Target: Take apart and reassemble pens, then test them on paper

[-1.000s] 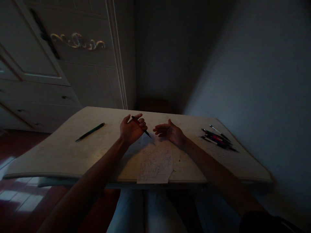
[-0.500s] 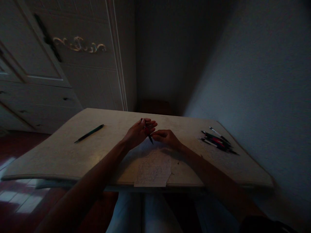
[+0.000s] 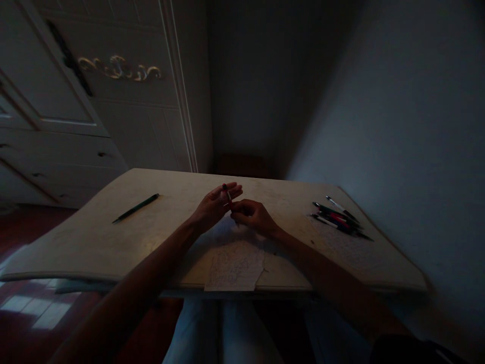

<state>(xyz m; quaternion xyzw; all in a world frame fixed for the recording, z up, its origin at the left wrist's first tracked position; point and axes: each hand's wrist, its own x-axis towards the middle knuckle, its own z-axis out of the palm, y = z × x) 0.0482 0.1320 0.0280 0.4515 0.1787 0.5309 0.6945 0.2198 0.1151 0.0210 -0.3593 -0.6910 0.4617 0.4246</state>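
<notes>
A dark pen with a reddish part (image 3: 229,196) slants between my two hands above the table. My left hand (image 3: 216,205) has it lying across the palm side near the thumb, fingers stretched out behind it. The thumb and fingers of my right hand (image 3: 252,215) are closed round its lower part, hiding most of that end. Below the hands lies a sheet of paper (image 3: 235,265) covered in handwriting, its lower edge at the table's front edge.
A dark green pen (image 3: 136,208) lies alone on the left of the pale table (image 3: 170,194). At the right several pens (image 3: 337,220) lie in a pile, partly over another written sheet (image 3: 348,250). A cabinet (image 3: 144,126) stands behind at left, a wall (image 3: 409,151) at right.
My right hand has moved left onto the lower part of the pen, covering its end. The pen in my left hand has shifted slightly, and the view has moved a little.
</notes>
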